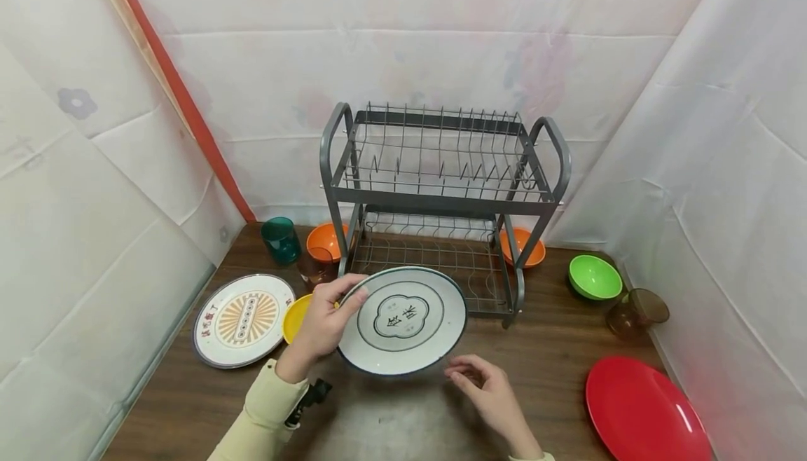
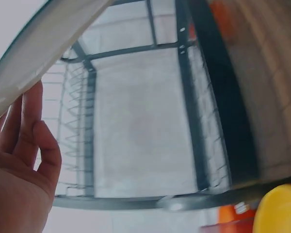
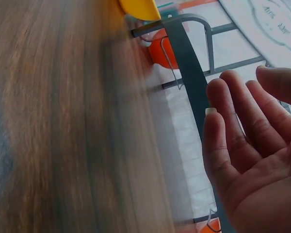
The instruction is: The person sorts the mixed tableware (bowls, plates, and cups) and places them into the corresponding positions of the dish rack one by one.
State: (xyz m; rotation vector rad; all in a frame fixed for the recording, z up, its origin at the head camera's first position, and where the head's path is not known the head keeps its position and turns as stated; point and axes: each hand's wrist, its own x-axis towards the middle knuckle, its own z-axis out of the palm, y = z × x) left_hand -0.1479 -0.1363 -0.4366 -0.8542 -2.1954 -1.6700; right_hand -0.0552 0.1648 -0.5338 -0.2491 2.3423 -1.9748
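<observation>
A white plate (image 1: 435, 335) with a dark rim and a printed motif is tilted up over the table in the head view. My left hand (image 1: 329, 317) grips its left edge, thumb on the upper face and fingers underneath. The left wrist view shows that hand's fingers (image 2: 31, 114) against the underside of the plate (image 2: 43, 43). My right hand (image 1: 482, 391) is below and right of the plate, its fingers loosely bent and holding nothing. Behind the plate stands a dark two-tier dish rack (image 1: 441, 202) with wire slots.
To the left are a patterned plate (image 1: 208, 324), yellow bowl (image 1: 295, 317), teal cup (image 1: 280, 240) and brown cup (image 1: 315, 268). Orange bowls (image 1: 324, 240) flank the rack. A green bowl (image 1: 595, 277), another brown cup (image 1: 637, 312) and a red plate (image 1: 646, 408) lie at right.
</observation>
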